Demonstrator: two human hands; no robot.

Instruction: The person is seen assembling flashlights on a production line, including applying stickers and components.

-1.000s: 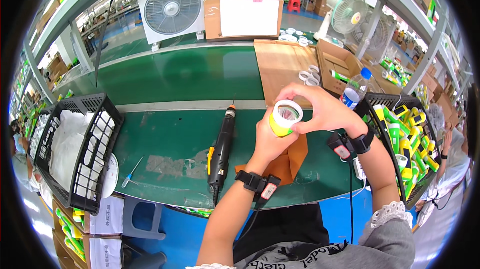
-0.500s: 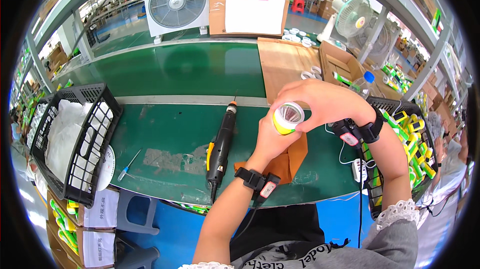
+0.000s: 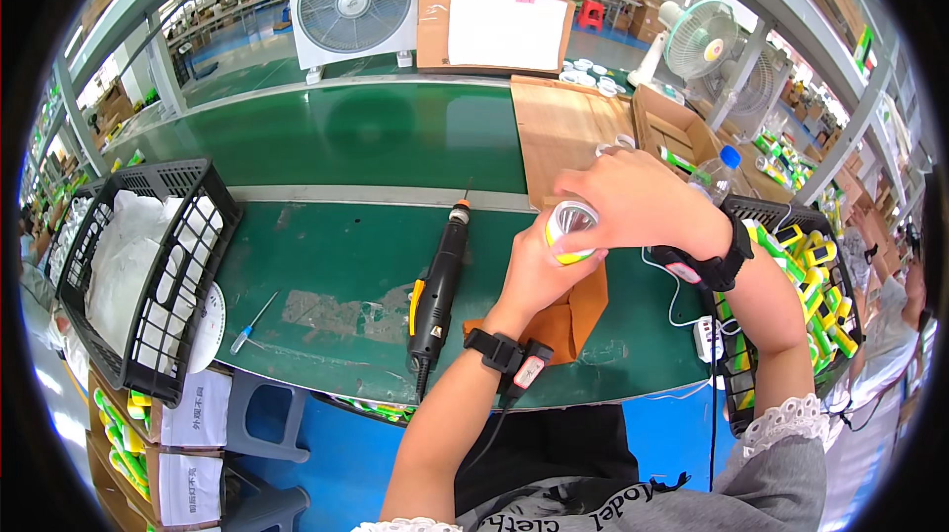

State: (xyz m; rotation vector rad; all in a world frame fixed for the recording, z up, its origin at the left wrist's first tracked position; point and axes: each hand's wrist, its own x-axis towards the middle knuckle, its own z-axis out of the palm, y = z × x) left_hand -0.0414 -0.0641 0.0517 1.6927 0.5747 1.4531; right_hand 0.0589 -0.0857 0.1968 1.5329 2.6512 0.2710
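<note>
a: where's the torch head (image 3: 570, 232)?
b: clamped in the left hand (image 3: 539, 270), open end up; right hand (image 3: 633, 201) closes over its top from the right, both touching it.

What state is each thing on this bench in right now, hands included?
Yellow round part: held between both hands above the bench.
Left hand: gripping the part from below.
Right hand: closed over its top.
Electric screwdriver: lying flat, untouched.
Black crate: holding white bags.
Box fan: upright; spinning unclear.
</note>
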